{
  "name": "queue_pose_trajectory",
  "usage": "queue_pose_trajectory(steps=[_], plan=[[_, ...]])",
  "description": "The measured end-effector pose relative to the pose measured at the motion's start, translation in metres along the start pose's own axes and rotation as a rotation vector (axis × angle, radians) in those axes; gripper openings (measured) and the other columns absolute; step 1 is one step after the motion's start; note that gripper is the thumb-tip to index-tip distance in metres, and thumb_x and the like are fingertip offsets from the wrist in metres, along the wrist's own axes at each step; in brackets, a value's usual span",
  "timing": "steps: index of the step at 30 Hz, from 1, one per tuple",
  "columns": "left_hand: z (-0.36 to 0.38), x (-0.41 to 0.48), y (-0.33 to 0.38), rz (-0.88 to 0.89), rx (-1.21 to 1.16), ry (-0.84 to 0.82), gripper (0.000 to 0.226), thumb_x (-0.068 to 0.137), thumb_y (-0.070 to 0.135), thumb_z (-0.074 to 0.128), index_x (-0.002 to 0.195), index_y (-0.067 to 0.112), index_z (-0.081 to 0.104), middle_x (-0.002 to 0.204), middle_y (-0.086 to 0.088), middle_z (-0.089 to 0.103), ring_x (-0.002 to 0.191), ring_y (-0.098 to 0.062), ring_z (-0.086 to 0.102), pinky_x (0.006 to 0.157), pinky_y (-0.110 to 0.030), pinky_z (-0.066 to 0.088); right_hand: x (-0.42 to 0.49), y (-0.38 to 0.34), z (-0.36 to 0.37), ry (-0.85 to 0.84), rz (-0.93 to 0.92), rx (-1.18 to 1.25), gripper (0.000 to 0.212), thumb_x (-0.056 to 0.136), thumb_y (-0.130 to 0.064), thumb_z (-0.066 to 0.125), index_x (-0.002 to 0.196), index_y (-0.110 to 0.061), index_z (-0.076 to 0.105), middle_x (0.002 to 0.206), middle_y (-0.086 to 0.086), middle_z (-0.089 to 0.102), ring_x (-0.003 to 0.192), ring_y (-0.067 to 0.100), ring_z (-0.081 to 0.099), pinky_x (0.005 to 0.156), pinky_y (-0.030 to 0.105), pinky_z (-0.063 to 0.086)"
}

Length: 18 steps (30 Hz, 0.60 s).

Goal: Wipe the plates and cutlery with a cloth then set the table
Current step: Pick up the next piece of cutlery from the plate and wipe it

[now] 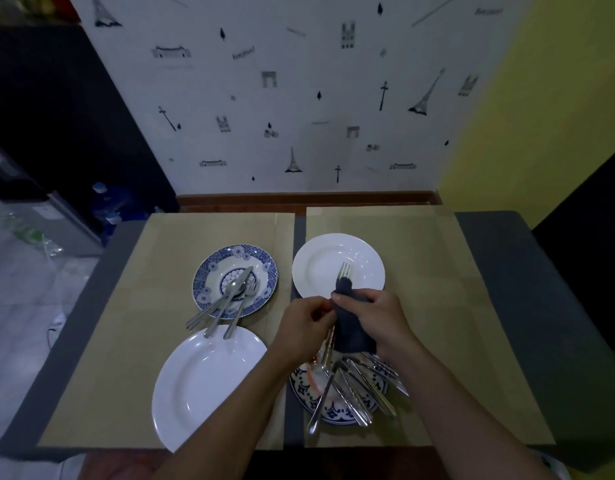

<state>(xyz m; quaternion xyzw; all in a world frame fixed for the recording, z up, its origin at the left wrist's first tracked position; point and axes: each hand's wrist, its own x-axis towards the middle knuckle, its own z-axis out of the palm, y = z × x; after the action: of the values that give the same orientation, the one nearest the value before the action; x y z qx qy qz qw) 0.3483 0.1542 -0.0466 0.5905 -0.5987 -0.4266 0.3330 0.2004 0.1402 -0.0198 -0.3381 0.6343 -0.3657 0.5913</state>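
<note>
Right hand (375, 317) grip curled round dark cloth (352, 332), wrapped on fork (344, 270); left hand (304, 323) pinches its handle. Tines show against white plate (319, 268). Cutlery heap (364, 386) on patterned plate (333, 415) beneath wrists.

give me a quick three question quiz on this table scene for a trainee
1. Multiple choice: what is the right hand wiping with the dark cloth? A) a spoon B) a fork C) a knife
2. True or false: the blue-patterned plate at the far left holds no cutlery.
3. Count: how many plates stand on the table?

Key: 1 B; 2 false, several pieces lie across it; 3 four, two white and two patterned.
</note>
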Motion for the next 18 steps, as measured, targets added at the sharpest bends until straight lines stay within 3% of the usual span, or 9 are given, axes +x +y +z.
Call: queue_pose_trajectory(steps=[4,7,9,11,13,16,18], plan=[[-0.008,-0.004,0.011,0.003,-0.064,-0.107,0.012,0.095,0.019,0.065,0.092,0.012,0.075,0.075,-0.001,0.073,0.067,-0.012,0.065,0.066,-0.037,0.056,0.012,-0.018,0.002,0.128,-0.064,0.051,0.032,0.071,-0.021,0.093,0.094,-0.013,0.073,0.087,0.007,0.078,0.081,0.027,0.076,0.076,0.042,0.065],[-0.015,-0.003,0.017,-0.01,-0.155,-0.154,0.016,0.097,0.021,0.064,0.097,0.011,0.075,0.084,-0.008,0.075,0.078,-0.024,0.07,0.075,-0.041,0.058,0.018,-0.028,0.001,0.194,-0.11,0.105,0.039,0.073,-0.024,0.092,0.104,-0.015,0.072,0.096,0.005,0.076,0.086,0.025,0.074,0.078,0.041,0.064],[-0.018,0.0,0.019,-0.017,-0.179,-0.124,0.016,0.097,0.022,0.063,0.095,0.01,0.075,0.085,-0.011,0.074,0.078,-0.027,0.07,0.076,-0.044,0.057,0.019,-0.031,0.0,0.146,-0.08,0.089,0.039,0.073,-0.025,0.092,0.105,-0.015,0.071,0.098,0.005,0.076,0.088,0.025,0.074,0.081,0.043,0.064],[-0.018,0.001,0.02,-0.024,-0.171,-0.085,0.016,0.097,0.018,0.063,0.094,0.008,0.075,0.083,-0.012,0.074,0.072,-0.018,0.066,0.072,-0.038,0.056,0.017,-0.027,0.0,0.077,-0.027,0.053,0.04,0.071,-0.022,0.093,0.103,-0.013,0.071,0.097,0.008,0.077,0.087,0.027,0.074,0.081,0.044,0.064],[-0.017,0.0,0.02,-0.042,-0.156,-0.079,0.016,0.097,0.016,0.063,0.095,0.007,0.075,0.082,-0.006,0.074,0.071,-0.01,0.065,0.07,-0.026,0.054,0.017,-0.024,0.0,0.142,-0.031,0.023,0.046,0.071,-0.022,0.093,0.107,-0.017,0.066,0.099,0.004,0.073,0.087,0.025,0.073,0.076,0.041,0.063],[-0.013,-0.003,0.018,-0.08,-0.161,-0.055,0.016,0.097,0.019,0.063,0.096,0.01,0.075,0.079,0.002,0.073,0.07,-0.004,0.064,0.069,-0.02,0.051,0.012,-0.028,-0.004,0.355,-0.244,-0.075,0.034,0.077,-0.029,0.088,0.102,-0.027,0.064,0.103,-0.007,0.068,0.088,0.011,0.067,0.074,0.032,0.059],[-0.011,-0.001,0.019,-0.084,-0.148,-0.024,0.017,0.098,0.021,0.062,0.097,0.011,0.075,0.079,0.003,0.073,0.072,-0.005,0.065,0.071,-0.023,0.052,0.01,-0.027,-0.005,0.294,-0.419,-0.198,0.024,0.081,-0.028,0.086,0.099,-0.03,0.07,0.102,-0.014,0.064,0.092,0.002,0.062,0.076,0.021,0.053]])
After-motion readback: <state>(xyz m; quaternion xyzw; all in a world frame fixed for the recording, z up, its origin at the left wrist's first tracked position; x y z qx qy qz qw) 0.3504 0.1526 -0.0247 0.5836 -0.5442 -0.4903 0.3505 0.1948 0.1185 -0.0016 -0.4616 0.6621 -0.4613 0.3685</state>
